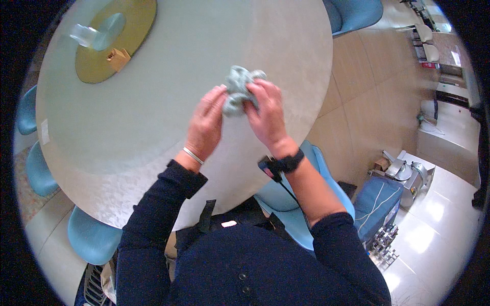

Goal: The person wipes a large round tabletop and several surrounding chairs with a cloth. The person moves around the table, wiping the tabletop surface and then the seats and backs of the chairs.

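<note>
A crumpled grey-green cloth (238, 82) is bunched between my two hands above the large round table (160, 126). My right hand (268, 111) grips it from the right, fingers curled over its folds. On the other side, my left hand (206, 118) presses its fingertips against the cloth's left edge; the thumb is not clearly seen. The cloth is slightly blurred, and I cannot tell whether it touches the tabletop. A black strap with a small device (283, 164) is around my right wrist, and a silver bangle (193, 155) around my left.
At the far left of the table, a gold turntable (141, 23) carries a clear container (84, 35) and a small brown box (118, 59). Blue chairs (93, 235) stand around the edge, one (317, 168) close by my right arm. A metal slicing machine (407, 172) is at right.
</note>
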Tool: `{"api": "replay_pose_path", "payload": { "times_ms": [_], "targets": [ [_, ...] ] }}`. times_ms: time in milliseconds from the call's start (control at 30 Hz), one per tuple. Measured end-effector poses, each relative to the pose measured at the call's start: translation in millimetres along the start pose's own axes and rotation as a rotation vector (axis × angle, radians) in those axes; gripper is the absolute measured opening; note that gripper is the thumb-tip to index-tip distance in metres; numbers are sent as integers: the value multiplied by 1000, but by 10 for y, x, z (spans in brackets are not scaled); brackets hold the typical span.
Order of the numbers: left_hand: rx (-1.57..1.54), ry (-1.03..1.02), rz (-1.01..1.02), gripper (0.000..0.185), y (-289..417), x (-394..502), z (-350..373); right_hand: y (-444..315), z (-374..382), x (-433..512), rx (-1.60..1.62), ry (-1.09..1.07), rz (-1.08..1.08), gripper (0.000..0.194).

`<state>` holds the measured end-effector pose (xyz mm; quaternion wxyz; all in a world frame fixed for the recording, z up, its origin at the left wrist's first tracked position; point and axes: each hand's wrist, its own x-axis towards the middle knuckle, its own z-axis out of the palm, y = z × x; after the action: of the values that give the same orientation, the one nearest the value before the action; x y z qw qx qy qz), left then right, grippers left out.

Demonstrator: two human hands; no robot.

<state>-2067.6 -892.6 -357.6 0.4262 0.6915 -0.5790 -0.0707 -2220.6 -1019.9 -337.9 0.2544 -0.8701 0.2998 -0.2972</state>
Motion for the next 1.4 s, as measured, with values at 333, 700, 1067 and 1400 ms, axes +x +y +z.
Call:
{"api": "replay_pose_path", "payload": {
  "times_ms": [333,700,1067,1400],
  "targets": [
    [241,40,-16,44,-400,-413,-123,-281,750,77,-105,-102,-29,37],
    [-28,-85,35,47,126,-829,124,-111,23,-522,-201,-207,4,40],
    [160,-58,-129,61,161,-280,950,786,170,212,-108,-278,-159,35],
    [-42,-127,-120,48,701,516,1679,1718,-904,402,-14,-355,-29,37]
  ]
}}
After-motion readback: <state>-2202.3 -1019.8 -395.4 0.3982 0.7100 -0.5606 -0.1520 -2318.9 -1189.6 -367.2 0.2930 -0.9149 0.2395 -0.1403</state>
